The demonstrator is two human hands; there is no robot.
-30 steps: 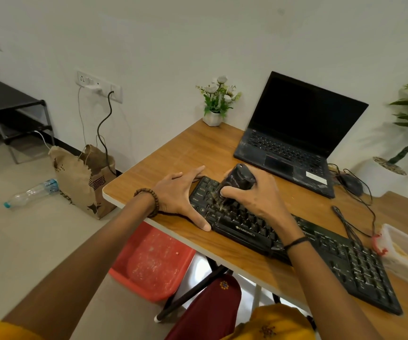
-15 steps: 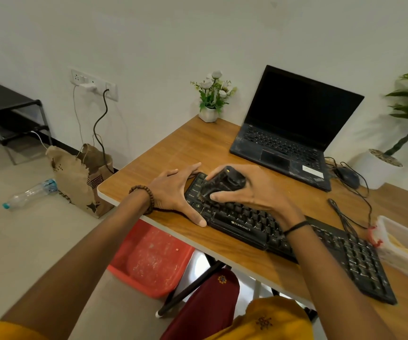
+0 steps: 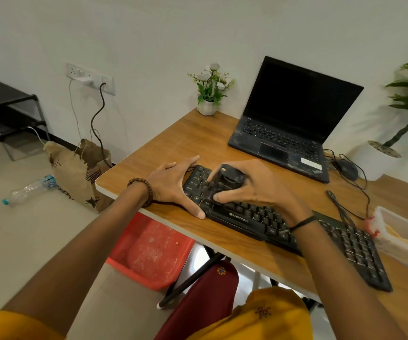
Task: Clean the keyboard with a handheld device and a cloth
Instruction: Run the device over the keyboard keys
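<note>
Head view, keyboard cleaning in progress. Your right hand (image 3: 259, 190) grips the handheld device (image 3: 228, 177), a small dark unit, with fingers and thumb curled round its body, and sets its lower end on the keys at the left end of the keyboard (image 3: 254, 217). Your left hand (image 3: 171, 185), at 9 o'clock from the device, holds nothing. Its fingers are straight and spread, with the thumb against the near left corner and the fingertips past the far left corner, bracing the board. The relation that governs the next pass is this: the keyboard's long axis runs from 10 o'clock to 4 o'clock, and the device stands at the 10 o'clock end, so nearly all the remaining keys lie toward 4 o'clock from your grip, under and beyond your right forearm. The right hand is therefore the one to travel, probably along that axis. No cloth can be identified with certainty. A translucent container (image 3: 404, 231) at 3 o'clock holds something pale that cannot be made out. The surface is a wood-grain table (image 3: 198, 141) carrying an open laptop (image 3: 286, 133) at 1 o'clock, a mouse (image 3: 346, 168) with trailing cable at 2 o'clock and a small flower pot (image 3: 209, 94) at 12 o'clock. On the floor at 9 o'clock lie a paper bag (image 3: 80, 173) and a bottle (image 3: 28, 190).
</note>
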